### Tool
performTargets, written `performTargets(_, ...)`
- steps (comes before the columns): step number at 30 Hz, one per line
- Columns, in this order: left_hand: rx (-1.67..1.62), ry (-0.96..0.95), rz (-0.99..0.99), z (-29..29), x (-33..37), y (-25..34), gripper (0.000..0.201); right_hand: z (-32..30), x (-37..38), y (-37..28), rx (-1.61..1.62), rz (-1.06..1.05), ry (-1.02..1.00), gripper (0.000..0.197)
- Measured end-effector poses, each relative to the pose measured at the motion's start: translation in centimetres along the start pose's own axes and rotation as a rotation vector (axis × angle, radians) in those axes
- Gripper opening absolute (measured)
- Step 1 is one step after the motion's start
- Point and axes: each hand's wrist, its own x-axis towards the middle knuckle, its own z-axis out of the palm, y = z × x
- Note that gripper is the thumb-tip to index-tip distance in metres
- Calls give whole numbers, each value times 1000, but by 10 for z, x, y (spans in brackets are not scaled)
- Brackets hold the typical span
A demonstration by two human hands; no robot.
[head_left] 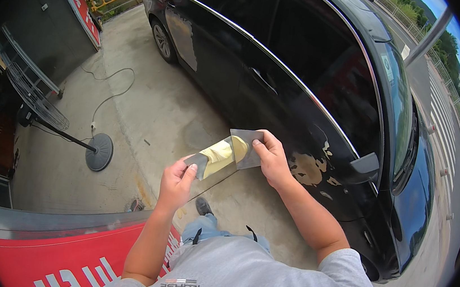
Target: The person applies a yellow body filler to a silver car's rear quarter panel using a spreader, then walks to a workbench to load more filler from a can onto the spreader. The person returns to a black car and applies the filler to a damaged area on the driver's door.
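Note:
My left hand (176, 184) pinches one end of a flat grey putty spreader (197, 163) between thumb and fingers. Soft yellow putty (216, 156) is smeared across it. In my right hand (274, 161) is a second grey spreader (249, 156), tilted and touching or overlapping the far end of the first, with putty on it too. Both are held in front of my body, above the concrete. To the right stands a dark car (227, 47); its front door has a bare, sanded patch (306, 169) with chipped edges, right of my right hand.
A larger sanded patch (182, 39) shows toward the car's rear. The side mirror (365, 165) juts out at the right. On the left a floor fan (99, 152) stands with its cable (115, 95) looping over the concrete. A red printed panel (69, 258) lies close at my left.

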Motion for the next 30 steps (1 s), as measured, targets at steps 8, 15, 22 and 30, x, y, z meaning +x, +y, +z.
performTargets(8,143,-146,55,-29,73,0,32,72,36,38,207,88,156,17)
performTargets(15,289,-287,203,-15,129,-12,36,66,90,34,543,293,267,22)
performTargets(22,440,-331,151,-8,192,-22,17,1,159,2,443,17,105,23)
performTargets(30,262,-292,6,31,264,-16,12,-89,175,-16,-233,-230,-342,28)
